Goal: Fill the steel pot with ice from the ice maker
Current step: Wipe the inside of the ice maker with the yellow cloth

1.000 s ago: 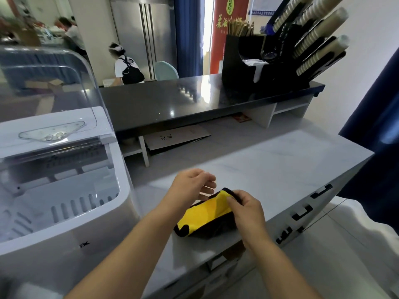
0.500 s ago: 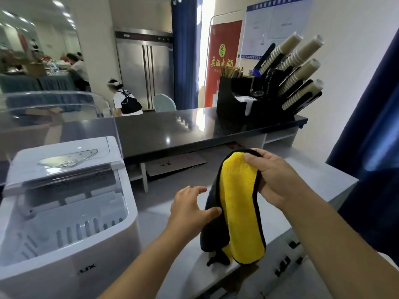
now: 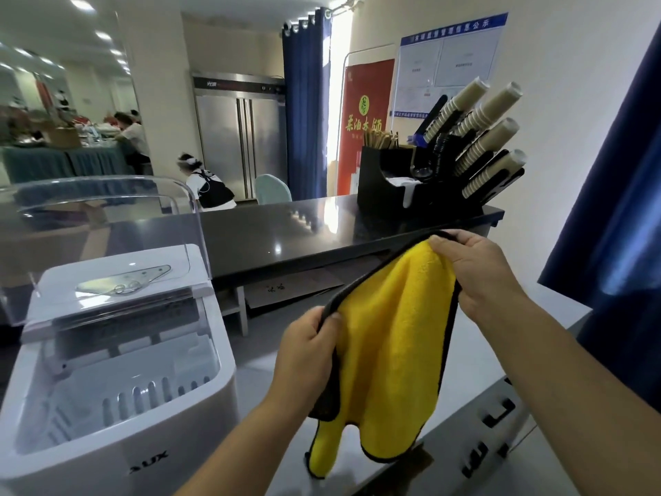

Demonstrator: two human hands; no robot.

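The white plastic ice maker (image 3: 118, 417) stands on the grey countertop (image 3: 568, 309) at the left, with its clear domed lid (image 3: 100, 216) raised. To its right, a yellow microfibre cloth with black edging (image 3: 390, 352) hangs above the countertop. The left hand (image 3: 304, 356) pinches the lower corner of its top edge between thumb and curled fingers. The right hand (image 3: 475, 270) pinches the upper corner. A black cup dispenser rack (image 3: 429, 195) sits on the dark raised shelf (image 3: 286, 238) behind.
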